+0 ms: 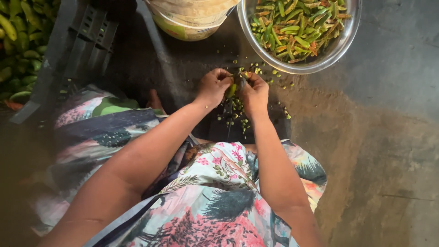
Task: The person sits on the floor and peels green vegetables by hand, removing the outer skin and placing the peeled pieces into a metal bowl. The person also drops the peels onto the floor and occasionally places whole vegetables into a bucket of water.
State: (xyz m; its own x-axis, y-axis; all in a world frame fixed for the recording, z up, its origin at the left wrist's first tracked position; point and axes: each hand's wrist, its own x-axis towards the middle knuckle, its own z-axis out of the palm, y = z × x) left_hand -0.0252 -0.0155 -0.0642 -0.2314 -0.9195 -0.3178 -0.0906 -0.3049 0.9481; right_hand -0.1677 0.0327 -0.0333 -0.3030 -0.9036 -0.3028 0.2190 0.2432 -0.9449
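Grey concrete floor point(388, 137) carries everything. Dark plastic slatted crate point(84, 43) at the floor's top left edge, pile of whole green pods point(18, 41) beside and behind it. Wide round steel bowl point(350, 32) at the top edge, right of centre, filled with split green and orange-tinged pod shells point(297, 25). Cream round plastic bucket point(190, 20) just left of the bowl, touching or nearly touching it, can't tell which. Person's lap in floral printed cloth point(219, 183) fills the bottom centre.

Left hand point(213, 87) and right hand point(254, 93) meet just below the bowl's near rim, fingers of both curled tight around one small green pod point(232, 90) held between them, just above the floor. Small dark blade-like piece at the pod, too blurred to identify. Loose small green seeds point(238, 112) scattered on the floor under and around the hands.
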